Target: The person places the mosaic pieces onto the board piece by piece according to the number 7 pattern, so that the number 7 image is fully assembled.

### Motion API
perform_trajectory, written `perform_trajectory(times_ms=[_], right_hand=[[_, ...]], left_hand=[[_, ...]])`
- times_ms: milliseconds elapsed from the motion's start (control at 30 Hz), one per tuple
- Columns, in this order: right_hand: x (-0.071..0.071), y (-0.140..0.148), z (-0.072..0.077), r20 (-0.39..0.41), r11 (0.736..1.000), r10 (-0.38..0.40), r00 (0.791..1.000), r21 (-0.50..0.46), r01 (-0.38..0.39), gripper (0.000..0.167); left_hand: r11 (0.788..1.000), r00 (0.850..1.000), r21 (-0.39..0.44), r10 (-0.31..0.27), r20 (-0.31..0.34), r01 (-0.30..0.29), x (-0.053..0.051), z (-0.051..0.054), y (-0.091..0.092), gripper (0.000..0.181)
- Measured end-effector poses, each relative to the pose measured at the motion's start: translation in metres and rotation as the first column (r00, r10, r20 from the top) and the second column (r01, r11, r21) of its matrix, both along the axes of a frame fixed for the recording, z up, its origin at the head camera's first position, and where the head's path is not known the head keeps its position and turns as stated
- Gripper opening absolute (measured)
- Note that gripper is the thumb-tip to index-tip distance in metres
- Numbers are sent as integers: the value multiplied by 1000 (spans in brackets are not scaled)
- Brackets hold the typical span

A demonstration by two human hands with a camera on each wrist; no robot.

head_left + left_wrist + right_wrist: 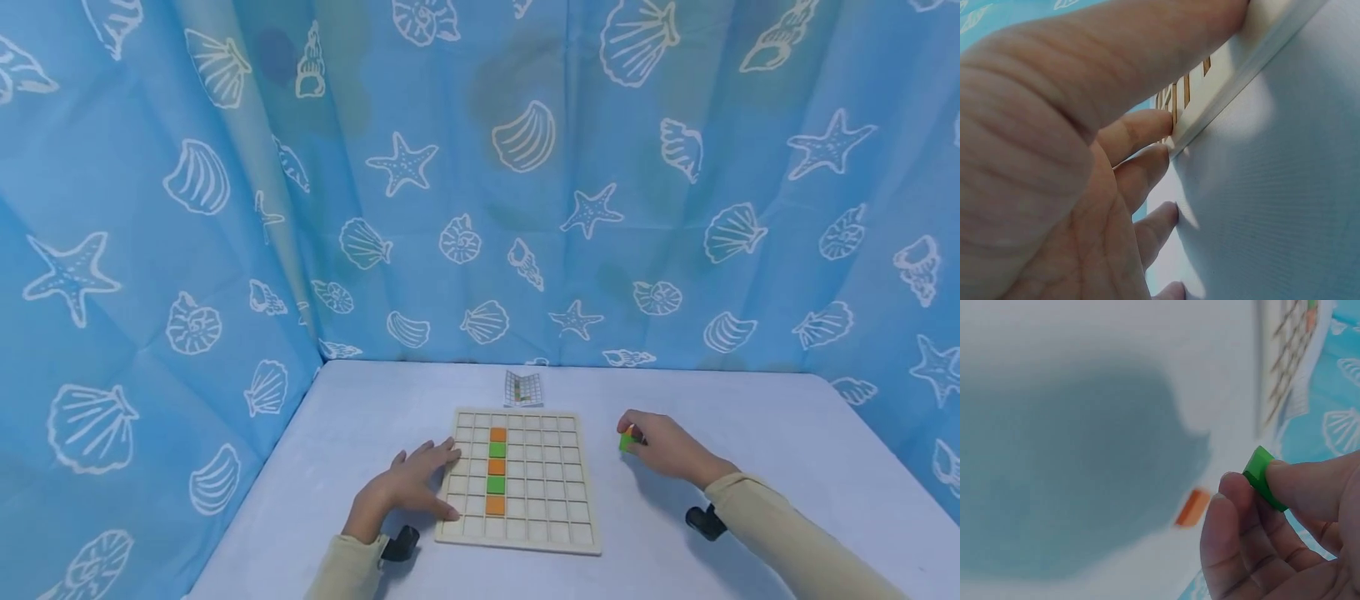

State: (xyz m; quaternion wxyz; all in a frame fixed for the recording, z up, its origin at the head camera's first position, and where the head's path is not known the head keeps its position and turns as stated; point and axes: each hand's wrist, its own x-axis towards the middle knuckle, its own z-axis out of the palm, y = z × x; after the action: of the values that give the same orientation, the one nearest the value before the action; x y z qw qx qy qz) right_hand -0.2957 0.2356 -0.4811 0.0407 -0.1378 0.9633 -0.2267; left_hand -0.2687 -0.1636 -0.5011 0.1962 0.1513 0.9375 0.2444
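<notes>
A pale grid board (550, 546) lies on the table, with several orange and green tiles (496, 467) in one column of its cells. My left hand (408, 483) touches the board's left side, fingers spread. In the left wrist view its thumb and some fingertips rest along the board's edge (1225, 87). To the right of the board, my right hand (667, 446) pinches a green tile (1262, 478) between thumb and fingers. Beside those fingertips is an orange tile (1192, 508), which looks to lie on the table.
Behind the board stands a small folded card (523, 390) printed with a grid. The table (375, 400) has a white cover. A blue curtain (465, 208) with shell and starfish prints hangs behind and at both sides. Each wrist carries a black device (705, 522).
</notes>
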Motion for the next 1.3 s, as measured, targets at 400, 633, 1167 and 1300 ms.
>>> perform_trajectory(times_ms=[400,633,1167,1300], right_hand=[[9,-71,3,-11,994,71,997,-80,-72,14],[20,-108,-7,-61,971,217,974,-90,-222,14],[40,-136,-17,14,935,331,943,-140,-326,5],[45,-137,-21,-22,932,339,941,-128,-339,9]], left_hand=[[1000,1000,-4,14,12,-14,3,8,0,95],[1000,1000,2,14,9,-14,4,4,-1,95],[1000,1000,-14,17,4,-17,4,8,2,95],[1000,1000,-7,17,2,-17,5,8,2,95]])
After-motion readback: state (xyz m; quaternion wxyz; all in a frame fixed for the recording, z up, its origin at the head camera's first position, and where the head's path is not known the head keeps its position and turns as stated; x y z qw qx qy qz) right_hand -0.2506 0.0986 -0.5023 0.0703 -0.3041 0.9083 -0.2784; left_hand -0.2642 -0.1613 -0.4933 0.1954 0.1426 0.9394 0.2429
